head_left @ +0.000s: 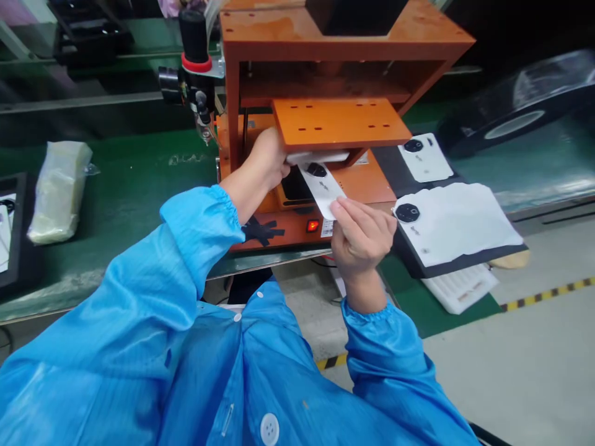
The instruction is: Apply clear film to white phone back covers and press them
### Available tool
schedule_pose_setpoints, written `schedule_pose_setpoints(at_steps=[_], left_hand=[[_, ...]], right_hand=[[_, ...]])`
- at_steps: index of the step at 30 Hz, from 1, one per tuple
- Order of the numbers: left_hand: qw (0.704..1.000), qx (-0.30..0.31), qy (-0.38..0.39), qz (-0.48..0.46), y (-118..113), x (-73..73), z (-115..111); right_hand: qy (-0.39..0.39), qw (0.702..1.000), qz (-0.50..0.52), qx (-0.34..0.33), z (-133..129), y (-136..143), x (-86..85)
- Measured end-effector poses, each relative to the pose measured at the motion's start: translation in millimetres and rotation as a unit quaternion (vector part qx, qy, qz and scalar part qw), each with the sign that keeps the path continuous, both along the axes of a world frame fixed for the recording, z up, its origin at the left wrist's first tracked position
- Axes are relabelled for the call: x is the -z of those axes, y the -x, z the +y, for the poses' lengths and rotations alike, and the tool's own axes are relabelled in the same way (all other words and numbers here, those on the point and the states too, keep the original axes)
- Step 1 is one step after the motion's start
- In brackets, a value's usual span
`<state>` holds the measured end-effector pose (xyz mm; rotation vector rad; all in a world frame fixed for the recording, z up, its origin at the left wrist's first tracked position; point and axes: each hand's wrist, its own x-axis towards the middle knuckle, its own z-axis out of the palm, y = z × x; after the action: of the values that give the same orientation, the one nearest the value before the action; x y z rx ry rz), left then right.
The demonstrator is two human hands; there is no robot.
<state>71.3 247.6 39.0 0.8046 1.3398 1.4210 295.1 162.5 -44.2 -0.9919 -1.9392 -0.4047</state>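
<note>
So, biggest thing in front of me is the orange press fixture (325, 74) sitting on the green surface (130, 186), with its flat orange plate (339, 121) hanging over the base and a little red lit switch (312, 225) glowing on the front panel. Off to the right there's a dark tray (465, 263) lying partly over the edge of the surface, with a white sheet (460, 223) spread on it and a black round camera ring showing at its left end; behind that another white back cover (425, 157) lies flat on a dark mat, well apart from my hands. Far left on the surface there's a clear bag of pale stuff (58, 189), nowhere near the action. A black regulator with a red collar (195, 56) stands just beside the fixture's left post. Both my arms are in blue smock sleeves. My left hand (267, 162) is reaching in under the orange plate, fingers curled around the edge of a white piece (318, 157) there, though I can't really tell how firmly it's gripped since the fingers are mostly hidden. My right hand (362, 235) is pinching the near end of a white back cover strip (323, 186) between thumb and fingertips, holding it tilted up toward the fixture's opening, its black camera ring at the far end just beneath the plate.
</note>
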Motion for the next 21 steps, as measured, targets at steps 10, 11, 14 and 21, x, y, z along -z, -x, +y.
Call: schedule_pose_setpoints(at_steps=[10,11,14,21], left_hand=[[0.974,0.164,0.154,-0.032,36,-21.8,-176],[0.972,0.163,0.168,-0.03,45,-18.1,-193],[0.966,0.151,0.207,-0.029,67,-3.4,-233],[0.963,0.13,0.231,-0.038,83,26.8,-281]], right_hand=[[-0.031,0.996,-0.012,-0.077,21,30,-26.4],[-0.044,0.994,-0.017,-0.098,19,31,-29.3],[-0.039,0.991,-0.023,-0.126,12,34,-32.0],[0.128,0.984,-0.042,-0.12,49,42,-21.2]])
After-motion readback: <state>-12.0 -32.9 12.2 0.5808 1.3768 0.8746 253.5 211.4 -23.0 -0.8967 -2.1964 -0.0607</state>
